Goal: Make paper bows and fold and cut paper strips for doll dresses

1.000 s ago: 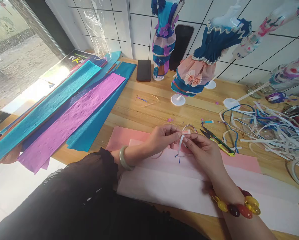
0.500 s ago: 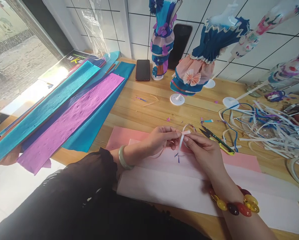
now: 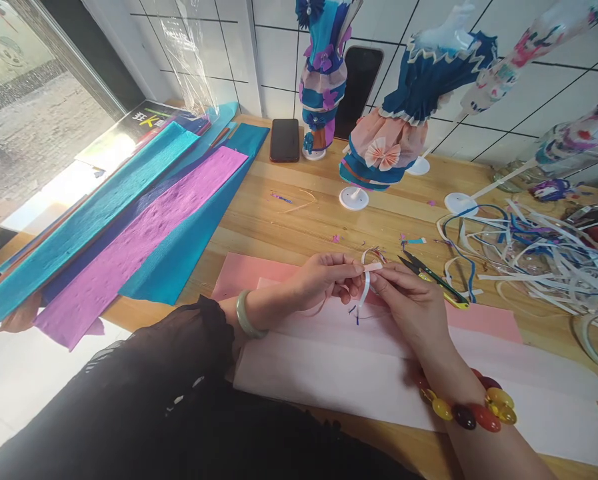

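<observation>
Where both hands meet above the pink paper sheet [image 3: 249, 270], left hand [image 3: 323, 277] and right hand [image 3: 409, 307] each pinch a small pink strip [image 3: 373, 267], fingertips closed on it; a white ribbon [image 3: 365, 291] hangs from it. Yellow-handled snips [image 3: 436, 281] lie just right on the wooden table [image 3: 279, 220]. Tangled ribbons [image 3: 533, 260] farther right; crepe paper [image 3: 153, 227] left.

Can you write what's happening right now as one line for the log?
left hand: pinching white ribbon | right hand: pinching same ribbon | scissors: on table beside right hand
</observation>
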`<action>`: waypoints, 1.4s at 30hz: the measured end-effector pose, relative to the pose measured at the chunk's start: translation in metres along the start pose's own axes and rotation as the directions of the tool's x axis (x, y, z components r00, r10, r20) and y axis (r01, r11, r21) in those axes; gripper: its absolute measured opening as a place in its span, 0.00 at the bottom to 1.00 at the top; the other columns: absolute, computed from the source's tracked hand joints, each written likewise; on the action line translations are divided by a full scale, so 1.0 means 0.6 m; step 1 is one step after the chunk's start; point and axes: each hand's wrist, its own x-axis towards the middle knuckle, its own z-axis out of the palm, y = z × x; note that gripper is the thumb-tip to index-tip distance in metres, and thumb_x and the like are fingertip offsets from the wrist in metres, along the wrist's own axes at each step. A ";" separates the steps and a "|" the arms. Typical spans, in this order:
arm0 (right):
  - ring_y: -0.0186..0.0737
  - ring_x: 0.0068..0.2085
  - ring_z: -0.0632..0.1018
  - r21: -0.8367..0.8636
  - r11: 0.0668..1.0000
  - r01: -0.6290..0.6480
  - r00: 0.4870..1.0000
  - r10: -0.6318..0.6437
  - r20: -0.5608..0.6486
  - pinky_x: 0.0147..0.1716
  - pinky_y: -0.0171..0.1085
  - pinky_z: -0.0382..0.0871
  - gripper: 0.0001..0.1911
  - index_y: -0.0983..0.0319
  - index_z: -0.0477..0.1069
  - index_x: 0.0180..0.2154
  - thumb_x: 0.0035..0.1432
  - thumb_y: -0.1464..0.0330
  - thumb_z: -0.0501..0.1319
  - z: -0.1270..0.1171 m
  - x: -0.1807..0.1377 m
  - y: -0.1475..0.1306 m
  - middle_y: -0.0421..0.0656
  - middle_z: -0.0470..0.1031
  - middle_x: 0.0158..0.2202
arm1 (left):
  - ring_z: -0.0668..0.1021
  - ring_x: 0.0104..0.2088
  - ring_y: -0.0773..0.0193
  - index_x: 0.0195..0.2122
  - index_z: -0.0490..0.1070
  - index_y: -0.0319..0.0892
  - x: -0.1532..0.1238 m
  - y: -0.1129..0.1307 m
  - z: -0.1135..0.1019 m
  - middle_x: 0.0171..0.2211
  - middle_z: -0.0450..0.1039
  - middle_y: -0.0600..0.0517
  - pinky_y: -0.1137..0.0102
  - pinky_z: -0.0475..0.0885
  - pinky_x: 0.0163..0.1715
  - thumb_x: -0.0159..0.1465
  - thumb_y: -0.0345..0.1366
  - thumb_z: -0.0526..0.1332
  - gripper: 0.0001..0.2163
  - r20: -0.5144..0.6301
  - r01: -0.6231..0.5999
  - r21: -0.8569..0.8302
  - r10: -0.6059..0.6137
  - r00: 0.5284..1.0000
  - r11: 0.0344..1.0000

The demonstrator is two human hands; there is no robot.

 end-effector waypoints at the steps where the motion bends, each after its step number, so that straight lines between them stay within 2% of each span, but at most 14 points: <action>1: 0.40 0.40 0.75 -0.002 1.000 0.002 1.000 -0.002 -0.006 0.44 0.44 0.68 0.06 0.50 0.79 0.33 0.51 0.66 0.64 0.000 0.000 0.000 0.38 0.77 0.35 | 0.70 0.21 0.73 0.27 0.68 0.35 0.000 0.000 0.000 0.23 0.68 0.52 0.76 0.65 0.20 0.55 0.41 0.65 0.13 0.003 0.003 0.003 -0.003 1.000 1.000; 8: 0.40 0.40 0.75 -0.011 1.000 0.006 1.000 -0.006 -0.004 0.44 0.44 0.68 0.06 0.50 0.79 0.33 0.51 0.66 0.64 0.000 -0.001 0.003 0.39 0.77 0.35 | 0.71 0.22 0.72 0.28 0.68 0.36 0.001 -0.004 -0.003 0.23 0.69 0.52 0.76 0.65 0.19 0.56 0.39 0.63 0.11 0.004 -0.012 -0.003 0.012 1.000 1.000; 13: 0.39 0.39 0.75 -0.003 1.000 0.003 1.000 -0.003 -0.004 0.43 0.43 0.68 0.06 0.51 0.78 0.32 0.50 0.67 0.65 -0.001 0.000 -0.001 0.38 0.77 0.34 | 0.70 0.21 0.72 0.26 0.67 0.36 -0.001 0.000 -0.001 0.22 0.68 0.52 0.76 0.65 0.18 0.57 0.38 0.62 0.11 0.032 0.021 -0.002 -0.021 0.999 1.000; 18: 0.38 0.37 0.75 0.069 0.997 -0.028 0.999 0.025 0.045 0.39 0.41 0.69 0.04 0.53 0.78 0.31 0.50 0.67 0.65 -0.003 0.001 -0.007 0.39 0.77 0.32 | 0.69 0.20 0.73 0.25 0.67 0.36 -0.003 0.006 -0.001 0.22 0.67 0.52 0.78 0.62 0.16 0.56 0.39 0.62 0.10 0.114 0.113 -0.051 -0.106 0.988 0.992; 23: 0.36 0.33 0.76 0.177 0.977 -0.123 0.988 0.104 0.114 0.35 0.36 0.70 0.03 0.54 0.77 0.29 0.48 0.67 0.67 -0.003 0.000 -0.013 0.38 0.78 0.31 | 0.67 0.19 0.74 0.25 0.66 0.36 -0.007 0.018 -0.002 0.21 0.64 0.54 0.80 0.57 0.13 0.57 0.35 0.58 0.08 0.189 0.272 -0.100 -0.250 0.950 0.957; 27: 0.33 0.29 0.76 0.248 0.946 -0.208 0.968 0.162 0.194 0.30 0.33 0.71 0.07 0.54 0.76 0.32 0.46 0.66 0.68 -0.002 0.000 -0.016 0.37 0.77 0.28 | 0.66 0.18 0.74 0.25 0.65 0.36 -0.010 0.027 0.000 0.21 0.62 0.54 0.81 0.56 0.11 0.57 0.35 0.57 0.08 0.221 0.367 -0.107 -0.338 0.915 0.924; 32: 0.34 0.28 0.75 0.229 0.951 -0.208 0.964 0.161 0.211 0.27 0.34 0.71 0.13 0.55 0.76 0.37 0.45 0.63 0.69 -0.004 0.000 -0.016 0.38 0.77 0.28 | 0.65 0.18 0.74 0.28 0.66 0.36 -0.010 0.029 -0.002 0.20 0.61 0.55 0.82 0.54 0.09 0.57 0.34 0.57 0.06 0.302 0.425 -0.133 -0.372 0.878 0.896; 36: 0.38 0.33 0.78 0.206 0.962 -0.178 0.967 0.131 0.220 0.33 0.38 0.73 0.09 0.53 0.77 0.34 0.46 0.63 0.68 -0.006 -0.002 -0.016 0.40 0.79 0.33 | 0.66 0.18 0.74 0.24 0.63 0.37 -0.009 0.027 -0.002 0.20 0.61 0.55 0.82 0.55 0.10 0.58 0.35 0.56 0.08 0.295 0.430 -0.133 -0.378 0.877 0.893; 39: 0.36 0.32 0.77 0.235 0.955 -0.179 0.970 0.132 0.202 0.33 0.37 0.72 0.07 0.52 0.78 0.32 0.46 0.64 0.68 -0.006 -0.001 -0.016 0.38 0.79 0.31 | 0.66 0.18 0.74 0.23 0.63 0.37 -0.007 0.024 -0.001 0.20 0.62 0.55 0.81 0.56 0.10 0.59 0.37 0.56 0.11 0.256 0.398 -0.087 -0.365 0.895 0.913; 42: 0.34 0.28 0.75 0.244 0.946 -0.214 0.969 0.174 0.174 0.29 0.35 0.71 0.07 0.54 0.77 0.31 0.46 0.64 0.68 -0.006 0.000 -0.017 0.37 0.77 0.27 | 0.67 0.18 0.74 0.25 0.65 0.36 -0.006 0.018 0.000 0.20 0.63 0.55 0.80 0.57 0.11 0.59 0.39 0.57 0.11 0.213 0.315 -0.038 -0.300 0.930 0.948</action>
